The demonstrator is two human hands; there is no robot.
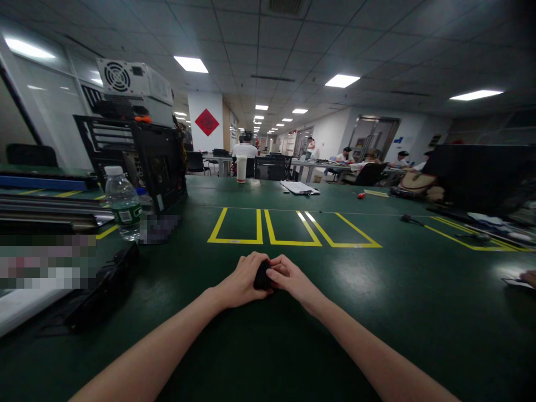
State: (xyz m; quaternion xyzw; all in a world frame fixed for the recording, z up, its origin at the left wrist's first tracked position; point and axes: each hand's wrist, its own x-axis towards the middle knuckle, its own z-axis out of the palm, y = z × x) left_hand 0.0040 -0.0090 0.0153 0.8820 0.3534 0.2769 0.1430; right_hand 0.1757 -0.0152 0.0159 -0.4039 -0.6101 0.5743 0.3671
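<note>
one small black object (pixel 262 277) grasped in left hand (pixel 242 282); brace against right hand (pixel 293 281) touching just alongside, unclear whether pinching.

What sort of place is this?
It looks like an open-plan office used as a workshop, perhaps for computer hardware. A fan-fitted metal box resembles a computer power supply, yellow tape outlines mark the green table, and people sit farther back.

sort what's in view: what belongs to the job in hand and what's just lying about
In hand:
black object, held in left grip, right grip touching it

Likely just lying about:
bottle
cup
papers
bag
</note>
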